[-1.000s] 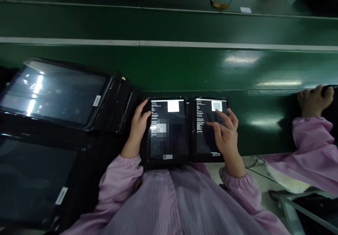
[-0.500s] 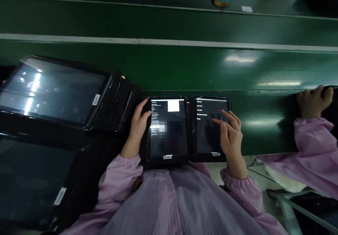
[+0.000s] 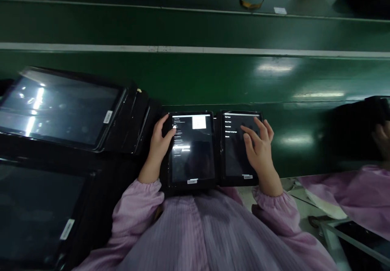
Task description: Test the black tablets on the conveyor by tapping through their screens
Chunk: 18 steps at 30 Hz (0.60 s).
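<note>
Two black tablets lie side by side in front of me at the bench edge. The left tablet [image 3: 198, 157] is lit, with lines of small text and a white square at its top right. My left hand [image 3: 159, 143] grips its left edge, thumb over the screen border and fingers along the side. On the right tablet [image 3: 234, 153] a short menu of several text lines is showing. Over that screen is my right hand [image 3: 260, 145], fingers spread and index finger pointing at the menu; whether a fingertip touches the glass I cannot tell.
At my left, a stack of tablets [image 3: 61, 104] carries a screen that reflects the ceiling lights. Nearer me lies another dark tablet [image 3: 33, 214]. A co-worker's pink sleeve [image 3: 359, 189] reaches in at right, by a dark object [image 3: 350, 128]. A pale strip [image 3: 243, 50] crosses the green bench.
My right hand has shifted slightly left over the right tablet, its index finger closer to the menu. The co-worker's hand has moved right, and a dark object now stands on the bench there.
</note>
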Each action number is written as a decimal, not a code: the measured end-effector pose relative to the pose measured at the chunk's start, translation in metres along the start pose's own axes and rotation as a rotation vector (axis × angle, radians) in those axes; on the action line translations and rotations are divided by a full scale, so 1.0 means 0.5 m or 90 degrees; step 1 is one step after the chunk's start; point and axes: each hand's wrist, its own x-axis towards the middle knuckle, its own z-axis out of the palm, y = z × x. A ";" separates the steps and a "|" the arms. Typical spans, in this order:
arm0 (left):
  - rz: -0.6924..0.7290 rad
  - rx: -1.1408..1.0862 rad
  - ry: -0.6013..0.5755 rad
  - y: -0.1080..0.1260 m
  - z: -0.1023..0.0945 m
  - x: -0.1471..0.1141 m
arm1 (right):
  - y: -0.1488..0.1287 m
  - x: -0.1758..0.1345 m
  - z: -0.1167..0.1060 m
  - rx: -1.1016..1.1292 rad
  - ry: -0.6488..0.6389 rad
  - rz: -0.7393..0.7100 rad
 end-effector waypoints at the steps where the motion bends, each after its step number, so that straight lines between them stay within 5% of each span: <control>1: -0.006 -0.009 0.000 0.002 0.000 0.000 | 0.003 0.005 0.007 -0.004 -0.003 0.002; 7: -0.031 -0.040 0.025 0.012 0.004 0.006 | 0.011 0.019 0.028 -0.001 -0.014 0.002; 18: -0.072 -0.017 0.086 0.008 0.023 0.025 | 0.015 -0.016 -0.023 0.002 0.046 0.051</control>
